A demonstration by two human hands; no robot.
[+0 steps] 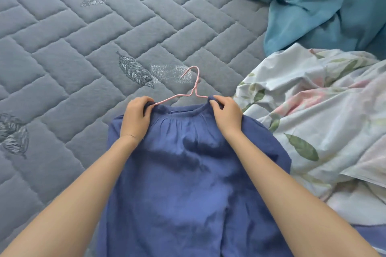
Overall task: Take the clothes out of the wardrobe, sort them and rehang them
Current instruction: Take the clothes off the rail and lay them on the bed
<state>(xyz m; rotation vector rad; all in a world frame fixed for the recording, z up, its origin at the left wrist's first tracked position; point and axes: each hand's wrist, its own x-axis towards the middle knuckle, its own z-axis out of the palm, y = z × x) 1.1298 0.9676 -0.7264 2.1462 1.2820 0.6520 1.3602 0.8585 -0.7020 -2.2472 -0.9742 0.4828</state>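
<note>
I'm looking down on a grey-blue quilted mattress (pixel 83 27) that fills the upper left of the frame. On it, lower centre, the task's piece lies flat: a blue crinkled-cotton garment with a gathered neckline (pixel 188 183). A white floral-print sheet (pixel 323 121) is bunched at right, with a crumpled teal cloth (pixel 313 6) at upper right.

The left hand (pixel 134 119) pinches the neckline's left end, fingers curled over the fabric. The right hand (pixel 226 115) grips the right end the same way. Between them, at centre frame, a thin pink wire hanger (pixel 193 85) pokes out of the neck, hook pointing up-frame.

I judge this to be the rehanging step, seating the shoulders on the wire. Next I'd even out both ends, then lift by the hook. The hanger's arms are hidden inside the cloth, the hem is cut off at the bottom edge, and no wardrobe is in view.
</note>
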